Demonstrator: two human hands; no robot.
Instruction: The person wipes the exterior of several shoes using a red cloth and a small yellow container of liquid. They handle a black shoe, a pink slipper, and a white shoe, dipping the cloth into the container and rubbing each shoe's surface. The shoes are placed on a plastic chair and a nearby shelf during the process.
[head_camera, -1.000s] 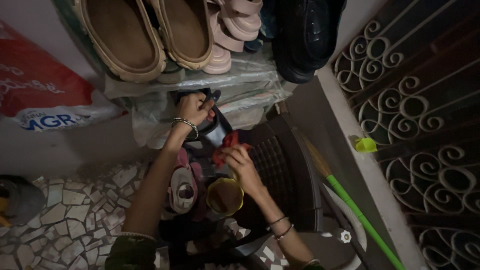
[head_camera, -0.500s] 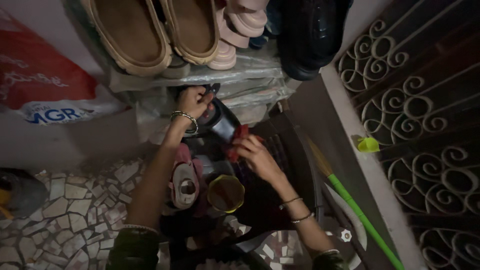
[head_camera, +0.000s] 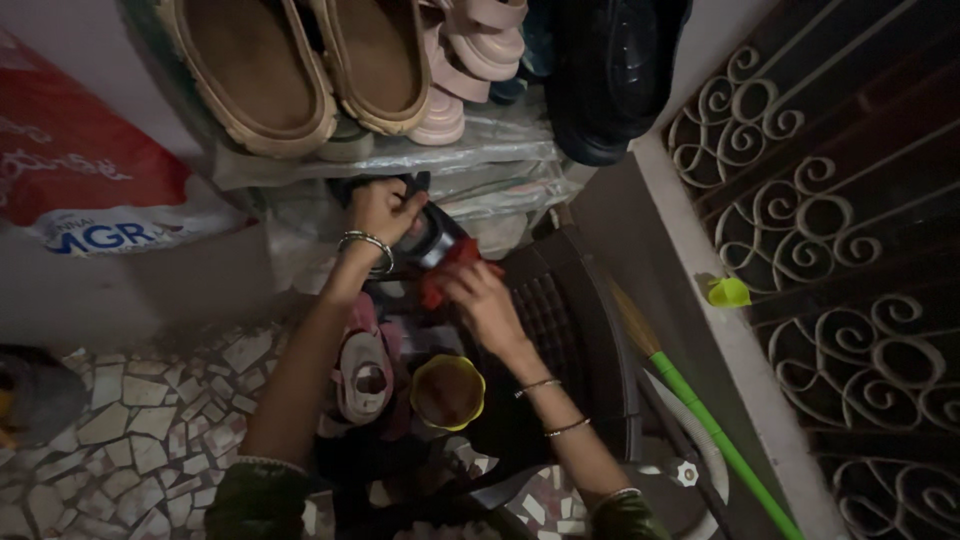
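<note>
Left hand (head_camera: 380, 212): closed around the upper end of a black shoe (head_camera: 432, 240), fingers curled over its edge; a metal bangle (head_camera: 366, 246) sits on the wrist.

Right hand (head_camera: 483, 295): fingers pinched on a red cloth (head_camera: 440, 272), pressing it against the black shoe's shiny surface, just right of and below the left hand.

Black shoe: held up between the two hands, tilted, above a dark plastic chair (head_camera: 560, 330).

Below the right hand: a yellow-rimmed round tin (head_camera: 446, 392), open, its contents dark. Left of it, under the left forearm, a pink and white shoe (head_camera: 364, 372).

Above the hands: a shelf covered in clear plastic sheet (head_camera: 470, 160), carrying tan sandals (head_camera: 290, 70), pink sandals (head_camera: 470, 50) and a black shoe on the shelf (head_camera: 610, 70).

Right of the right hand: a green-handled broom (head_camera: 710, 430) leaning along a ledge, a small yellow-green object (head_camera: 729, 292) on that ledge, and a scrolled iron grille (head_camera: 840, 230) beyond.

Left of the left hand: a red and white bag (head_camera: 80, 180); mosaic tile floor (head_camera: 150, 450) beneath.
</note>
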